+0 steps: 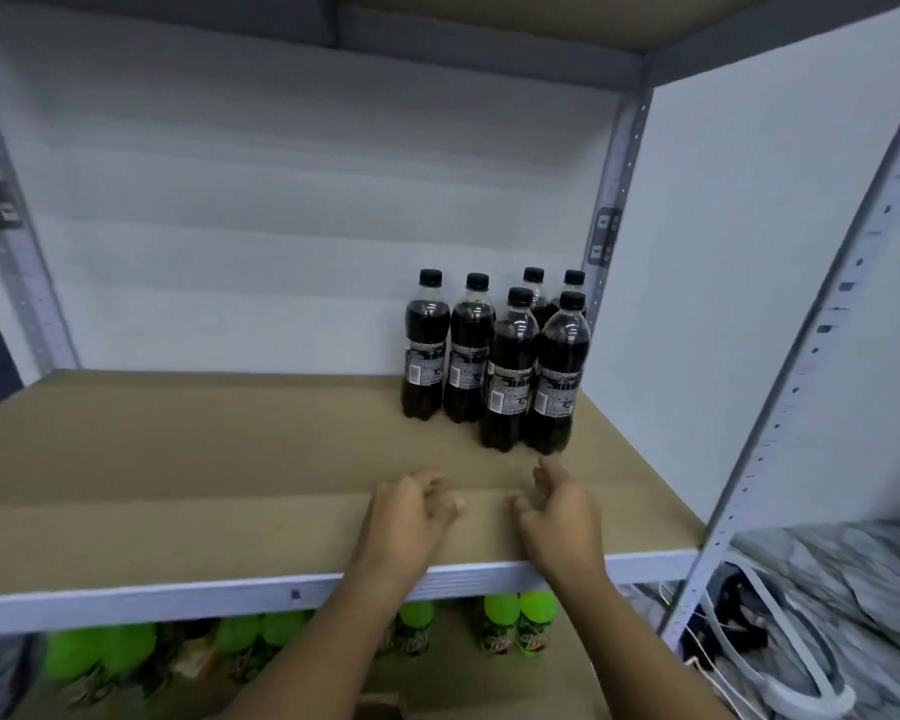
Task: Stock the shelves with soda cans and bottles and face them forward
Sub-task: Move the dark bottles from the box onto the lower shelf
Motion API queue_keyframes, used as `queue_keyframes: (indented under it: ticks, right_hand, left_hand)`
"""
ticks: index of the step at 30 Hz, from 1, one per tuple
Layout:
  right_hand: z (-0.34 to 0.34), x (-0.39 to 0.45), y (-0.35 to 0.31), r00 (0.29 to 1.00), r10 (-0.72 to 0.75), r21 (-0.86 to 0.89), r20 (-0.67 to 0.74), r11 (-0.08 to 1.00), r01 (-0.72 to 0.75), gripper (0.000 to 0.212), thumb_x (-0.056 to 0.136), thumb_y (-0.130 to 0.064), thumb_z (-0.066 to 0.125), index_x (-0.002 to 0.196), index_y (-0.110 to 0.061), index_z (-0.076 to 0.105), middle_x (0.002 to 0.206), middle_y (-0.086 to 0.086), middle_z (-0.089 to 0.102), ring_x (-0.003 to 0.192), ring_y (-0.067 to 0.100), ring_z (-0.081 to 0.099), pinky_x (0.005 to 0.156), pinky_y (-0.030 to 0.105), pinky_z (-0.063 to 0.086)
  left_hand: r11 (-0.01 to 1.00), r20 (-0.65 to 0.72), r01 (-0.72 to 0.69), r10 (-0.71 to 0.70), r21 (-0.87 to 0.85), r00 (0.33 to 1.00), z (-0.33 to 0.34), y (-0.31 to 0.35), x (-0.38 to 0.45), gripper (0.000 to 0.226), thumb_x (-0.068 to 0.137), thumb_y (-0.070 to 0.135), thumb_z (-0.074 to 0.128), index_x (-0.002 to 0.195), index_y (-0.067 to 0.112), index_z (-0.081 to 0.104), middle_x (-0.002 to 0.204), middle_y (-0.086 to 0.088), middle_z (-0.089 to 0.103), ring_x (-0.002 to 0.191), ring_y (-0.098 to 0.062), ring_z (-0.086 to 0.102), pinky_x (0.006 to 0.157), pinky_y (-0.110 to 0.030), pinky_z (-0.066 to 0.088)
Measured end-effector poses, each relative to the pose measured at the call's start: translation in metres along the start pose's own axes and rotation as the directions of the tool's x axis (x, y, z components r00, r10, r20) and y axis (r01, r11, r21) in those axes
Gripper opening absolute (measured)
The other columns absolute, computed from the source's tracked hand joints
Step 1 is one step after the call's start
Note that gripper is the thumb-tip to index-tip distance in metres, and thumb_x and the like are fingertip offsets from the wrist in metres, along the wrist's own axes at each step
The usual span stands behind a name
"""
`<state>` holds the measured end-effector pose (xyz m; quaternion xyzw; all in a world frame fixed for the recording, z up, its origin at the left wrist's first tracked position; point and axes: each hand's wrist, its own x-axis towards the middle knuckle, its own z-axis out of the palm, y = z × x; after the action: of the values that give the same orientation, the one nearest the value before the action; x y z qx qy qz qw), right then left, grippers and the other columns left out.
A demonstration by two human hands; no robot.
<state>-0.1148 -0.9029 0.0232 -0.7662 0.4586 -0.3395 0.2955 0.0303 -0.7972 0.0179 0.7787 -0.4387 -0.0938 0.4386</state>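
Six dark bottles (pixel 494 356) upright, clustered at the shelf's (pixel 178 511) back right corner. Just in front of them, left hand (pixel 411 517) and right hand (pixel 557 517) — fingers loosely curled, apart, holding nothing. Below the shelf — green bottles (pixel 520 621).

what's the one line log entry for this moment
hands: left and right empty over shelf | dark bottles: six upright, back right

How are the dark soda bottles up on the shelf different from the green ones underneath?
The dark cola bottles hold near-black drink; the green soda bottles are bright green. The dark ones show whole, black caps included, on the upper shelf; the green ones are half hidden below its front edge. Both kinds stand upright, grouped, with labels.
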Motion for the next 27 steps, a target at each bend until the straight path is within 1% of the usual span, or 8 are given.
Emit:
queue_keyframes:
  ticks: [2,5,7,9,15,20,24,27]
  right_hand:
    - [0.009,-0.033,-0.017,0.999,-0.051,0.078,0.005,0.996,0.051,0.050,0.087,-0.013,0.072,0.135,-0.008,0.059,0.124,0.008,0.069,0.113,0.020,0.066,0.104,0.026,0.048]
    - [0.028,-0.089,-0.048,0.986,-0.164,0.197,-0.012,0.967,0.163,0.034,0.088,-0.006,0.071,0.122,-0.007,0.069,0.112,0.002,0.073,0.096,0.000,0.065,0.083,-0.005,0.037]
    - [0.050,-0.123,-0.060,0.974,-0.228,0.261,-0.010,0.939,0.223,0.029,0.087,-0.005,0.074,0.116,-0.007,0.073,0.107,-0.001,0.075,0.095,-0.004,0.065,0.083,-0.002,0.042]
    - [0.081,-0.152,-0.063,0.965,-0.255,0.313,0.051,0.922,0.227,0.029,0.085,-0.005,0.076,0.114,-0.008,0.073,0.106,-0.001,0.075,0.096,-0.003,0.068,0.090,0.014,0.053]
    - [0.169,-0.215,-0.046,0.876,-0.203,0.250,0.438,0.963,0.097,0.041,0.081,-0.016,0.082,0.120,-0.013,0.071,0.109,-0.004,0.074,0.102,0.005,0.069,0.097,0.036,0.056]
    - [0.211,-0.252,-0.024,0.761,-0.091,0.013,0.643,0.994,0.108,0.051,0.078,-0.028,0.085,0.125,-0.015,0.069,0.115,0.000,0.073,0.110,0.012,0.066,0.096,0.018,0.048]
    - [0.231,-0.274,0.000,0.677,0.027,-0.123,0.735,0.988,0.094,0.054,0.077,-0.027,0.084,0.128,-0.017,0.068,0.120,0.000,0.072,0.113,0.012,0.064,0.091,0.016,0.044]
    - [0.240,-0.281,0.007,0.657,0.031,-0.141,0.753,0.983,0.115,0.043,0.078,-0.021,0.083,0.119,-0.017,0.072,0.114,-0.002,0.073,0.108,0.010,0.065,0.088,0.012,0.040]
  left_hand:
    - [1.000,-0.040,-0.014,0.014,-0.002,0.999,-0.023,-0.007,-0.030,0.040,0.088,0.031,0.079,0.123,0.012,0.072,0.117,-0.001,0.075,0.109,-0.011,0.069,0.099,-0.022,0.048]
    - [0.998,-0.173,-0.054,0.050,-0.018,0.984,-0.059,-0.029,-0.079,0.028,0.088,0.023,0.079,0.113,0.013,0.078,0.108,0.003,0.078,0.099,-0.006,0.072,0.095,-0.022,0.053]
    - [0.998,-0.297,-0.050,0.038,-0.034,0.954,-0.080,-0.052,-0.110,0.024,0.088,0.022,0.079,0.110,0.016,0.079,0.105,0.008,0.078,0.097,0.000,0.071,0.092,-0.019,0.053]
    - [0.997,-0.370,0.009,-0.037,-0.077,0.928,-0.095,-0.087,-0.138,0.024,0.089,0.023,0.078,0.112,0.017,0.078,0.106,0.011,0.077,0.100,0.002,0.070,0.093,-0.021,0.053]
    - [0.908,-0.354,0.402,-0.416,-0.117,0.838,-0.117,-0.201,-0.221,0.036,0.087,0.013,0.076,0.123,0.013,0.072,0.111,-0.004,0.077,0.107,-0.020,0.072,0.095,-0.040,0.057]
    - [0.775,-0.254,0.631,-0.619,-0.042,0.743,-0.099,-0.249,-0.263,0.056,0.085,0.014,0.079,0.138,0.009,0.061,0.124,-0.013,0.072,0.120,-0.030,0.065,0.099,-0.033,0.050]
    - [0.774,-0.232,0.632,-0.610,0.033,0.758,-0.081,-0.269,-0.270,0.052,0.091,0.016,0.071,0.141,0.011,0.056,0.137,-0.010,0.063,0.127,-0.032,0.059,0.103,-0.036,0.047]
    - [0.735,-0.267,0.675,-0.639,0.061,0.721,-0.079,-0.273,-0.262,0.048,0.095,0.026,0.069,0.140,0.015,0.056,0.129,-0.012,0.067,0.120,-0.034,0.061,0.094,-0.036,0.049]
